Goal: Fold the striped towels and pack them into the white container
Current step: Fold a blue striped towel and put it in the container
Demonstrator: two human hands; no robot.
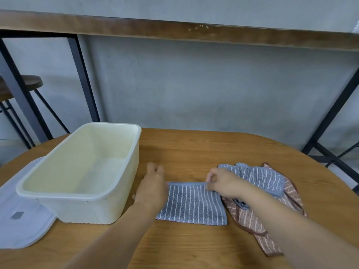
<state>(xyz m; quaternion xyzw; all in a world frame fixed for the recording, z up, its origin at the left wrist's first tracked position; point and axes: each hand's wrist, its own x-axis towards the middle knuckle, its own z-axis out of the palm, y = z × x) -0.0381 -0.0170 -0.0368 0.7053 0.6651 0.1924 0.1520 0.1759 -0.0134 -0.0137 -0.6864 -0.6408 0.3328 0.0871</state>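
Observation:
A grey towel with white stripes (191,205) lies folded on the wooden table (194,148) in front of me. My left hand (152,186) rests on its far left corner with fingers fairly straight. My right hand (223,181) pinches the towel's far edge near the right corner. To the right, a second grey striped towel (260,176) lies crumpled on top of a brown striped towel (252,218). The white container (81,191) stands empty on the left of the table.
A translucent lid (21,216) lies under and beside the container at the left table edge. Beyond the table are a grey wall, a stool (29,82) and black metal legs (330,117) of a higher wooden counter.

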